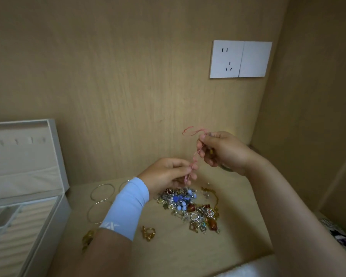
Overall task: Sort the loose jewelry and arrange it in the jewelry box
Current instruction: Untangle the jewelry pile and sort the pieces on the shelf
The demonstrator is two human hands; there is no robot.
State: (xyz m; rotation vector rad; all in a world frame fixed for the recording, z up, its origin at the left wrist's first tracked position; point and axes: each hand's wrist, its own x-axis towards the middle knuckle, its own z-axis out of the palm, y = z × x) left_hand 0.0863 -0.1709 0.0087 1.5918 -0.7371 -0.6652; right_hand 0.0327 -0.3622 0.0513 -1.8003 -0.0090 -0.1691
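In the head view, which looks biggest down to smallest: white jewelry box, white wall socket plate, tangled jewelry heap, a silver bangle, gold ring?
1. Open white jewelry box.
2. White wall socket plate and tangled colourful jewelry heap: alike, no ranking.
3. Thin silver bangle.
4. Chunky gold ring.
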